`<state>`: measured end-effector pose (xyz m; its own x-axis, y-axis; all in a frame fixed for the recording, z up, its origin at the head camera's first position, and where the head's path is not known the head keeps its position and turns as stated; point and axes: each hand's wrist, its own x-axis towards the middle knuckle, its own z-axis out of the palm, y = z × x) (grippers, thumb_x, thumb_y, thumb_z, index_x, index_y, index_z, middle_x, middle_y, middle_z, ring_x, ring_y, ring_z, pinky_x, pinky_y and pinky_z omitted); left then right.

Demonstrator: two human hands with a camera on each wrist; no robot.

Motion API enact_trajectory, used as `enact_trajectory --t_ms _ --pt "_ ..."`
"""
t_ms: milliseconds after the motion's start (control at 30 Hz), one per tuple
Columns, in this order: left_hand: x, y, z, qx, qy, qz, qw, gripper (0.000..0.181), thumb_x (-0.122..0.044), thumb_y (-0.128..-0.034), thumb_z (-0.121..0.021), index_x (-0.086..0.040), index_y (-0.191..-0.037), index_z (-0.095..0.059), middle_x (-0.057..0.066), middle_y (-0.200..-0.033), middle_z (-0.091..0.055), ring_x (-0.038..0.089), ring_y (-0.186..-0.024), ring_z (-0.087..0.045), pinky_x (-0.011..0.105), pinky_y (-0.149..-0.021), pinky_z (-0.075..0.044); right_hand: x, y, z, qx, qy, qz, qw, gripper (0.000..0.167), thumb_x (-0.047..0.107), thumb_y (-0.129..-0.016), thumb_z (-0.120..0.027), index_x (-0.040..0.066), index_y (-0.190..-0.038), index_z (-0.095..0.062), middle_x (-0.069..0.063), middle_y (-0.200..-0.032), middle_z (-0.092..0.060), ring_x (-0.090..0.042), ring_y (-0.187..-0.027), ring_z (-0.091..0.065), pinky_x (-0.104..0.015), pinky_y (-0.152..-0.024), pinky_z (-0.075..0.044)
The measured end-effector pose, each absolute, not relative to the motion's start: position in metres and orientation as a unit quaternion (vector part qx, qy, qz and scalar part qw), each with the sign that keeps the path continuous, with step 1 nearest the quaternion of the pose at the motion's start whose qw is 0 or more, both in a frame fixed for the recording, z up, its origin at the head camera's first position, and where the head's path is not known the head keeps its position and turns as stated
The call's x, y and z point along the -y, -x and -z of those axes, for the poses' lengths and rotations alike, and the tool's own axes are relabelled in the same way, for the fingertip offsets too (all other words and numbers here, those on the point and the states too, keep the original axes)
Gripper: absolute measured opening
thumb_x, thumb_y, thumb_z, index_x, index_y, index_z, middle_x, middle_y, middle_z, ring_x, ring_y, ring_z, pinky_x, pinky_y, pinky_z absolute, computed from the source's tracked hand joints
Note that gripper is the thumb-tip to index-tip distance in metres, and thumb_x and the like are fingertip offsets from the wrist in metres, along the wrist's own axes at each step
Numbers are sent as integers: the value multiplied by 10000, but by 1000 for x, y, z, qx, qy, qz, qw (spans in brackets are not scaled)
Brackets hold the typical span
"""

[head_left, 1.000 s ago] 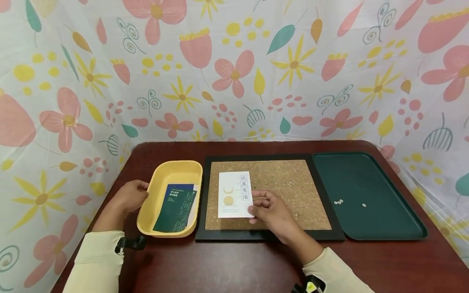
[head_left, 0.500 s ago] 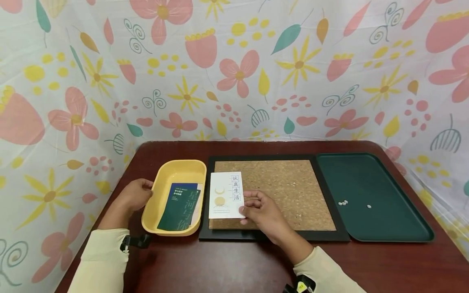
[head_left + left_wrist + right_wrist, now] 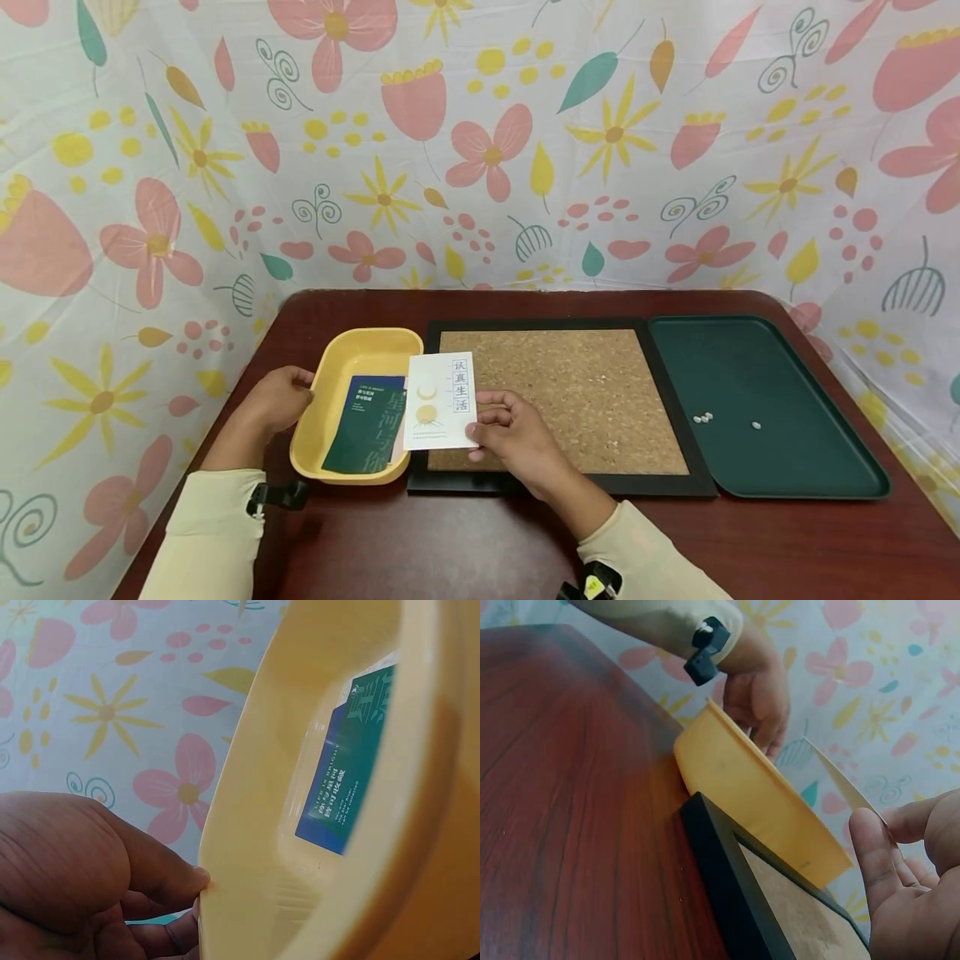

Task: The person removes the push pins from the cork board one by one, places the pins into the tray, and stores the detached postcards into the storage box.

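Observation:
My right hand (image 3: 517,437) pinches a white card (image 3: 438,400) by its right edge, thumb in front and fingers behind. Printed on the card are Chinese characters and a gold moon-and-sun picture. It is held above the cork board's left frame, its left edge overlapping the yellow basin's right rim in the head view. With thumb and fingers, my left hand (image 3: 273,404) grips the left rim of the yellow basin (image 3: 240,825). Inside the basin lie a dark green card (image 3: 363,429) and a blue card (image 3: 316,821) partly beneath it; a pale one is mostly hidden.
A cork board (image 3: 562,392) in a black frame lies flat at the middle of the dark red table (image 3: 480,542). Right of it is a dark green tray (image 3: 780,358) with several small whitish pieces (image 3: 703,417). A floral curtain (image 3: 480,233) hangs behind.
My right hand has carried the white card leftward, from over the cork to the basin's right rim. The left hand keeps its grip on the basin. The head view has shifted slightly.

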<state>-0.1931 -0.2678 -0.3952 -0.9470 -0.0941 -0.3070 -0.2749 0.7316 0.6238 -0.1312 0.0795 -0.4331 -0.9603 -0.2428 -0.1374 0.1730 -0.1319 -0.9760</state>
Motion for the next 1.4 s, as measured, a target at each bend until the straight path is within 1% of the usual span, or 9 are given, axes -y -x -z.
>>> enact_trajectory --t_ms 267,433,567,667,833,967,1167,1267,1400 --pt "268 193 393 -921 94 -355 129 373 -52 -1029 -488 130 -1355 -481 273 -1135 -619 289 -851 -683 398 -696 -585 -63 132 433 -639 30 753 157 495 -66 -906 -705 -51 -1357 -503 -202 -1051 -632 -207 -815 -682 -346 -717 -611" --pt "268 194 393 -922 92 -353 127 370 -45 -1022 -499 135 -1346 -483 279 -1118 -622 292 -843 -684 409 -691 -592 -52 133 433 -635 35 753 167 501 -41 -908 -721 -45 -1358 -499 -193 -1059 -636 -206 -787 -683 -339 -706 -612" --pt "268 194 394 -923 95 -352 127 373 -47 -1018 -500 131 -1345 -486 278 -1122 -625 297 -851 -685 410 -705 -592 -45 133 434 -622 34 761 181 503 -45 -909 -725 -43 -1354 -488 -200 -1063 -625 -287 -758 -709 -356 -700 -616" --pt "267 195 394 -922 96 -351 128 373 -49 -1018 -497 127 -1347 -487 279 -1128 -629 302 -859 -689 417 -717 -592 -42 133 434 -615 35 766 183 500 -50 -910 -726 -50 -1346 -482 -205 -1064 -623 -311 -740 -717 -369 -696 -619" --pt "266 197 395 -925 93 -347 127 372 -49 -1016 -500 125 -1344 -488 278 -1128 -634 305 -865 -688 435 -739 -589 -39 134 435 -617 39 765 182 478 -26 -917 -736 -52 -1326 -491 -191 -1054 -636 -236 -724 -699 -355 -696 -617" --pt "265 198 395 -925 90 -347 126 375 -51 -1017 -503 130 -1346 -487 279 -1124 -636 299 -853 -689 435 -739 -588 -40 135 437 -616 52 763 187 484 -3 -927 -735 -79 -1345 -503 -213 -1102 -650 -224 -769 -694 -360 -719 -616" --pt "264 198 396 -924 96 -349 126 379 -60 -1027 -502 126 -1357 -481 280 -1133 -630 302 -847 -692 414 -718 -588 -43 134 440 -617 88 756 199 531 45 -955 -719 -106 -1412 -493 -309 -1304 -585 -345 -968 -686 -396 -804 -606" --pt "264 197 396 -923 100 -350 125 379 -65 -1033 -495 128 -1360 -478 281 -1143 -622 316 -873 -686 404 -711 -576 -47 133 442 -623 88 752 196 526 58 -958 -717 -100 -1409 -498 -293 -1296 -583 -356 -986 -684 -425 -828 -601" --pt "262 194 395 -928 99 -342 115 387 -80 -1026 -495 131 -1351 -497 275 -1141 -620 334 -910 -661 417 -737 -558 -59 133 443 -653 85 732 176 480 96 -982 -694 -88 -1392 -525 -262 -1232 -614 -326 -952 -697 -446 -828 -600"
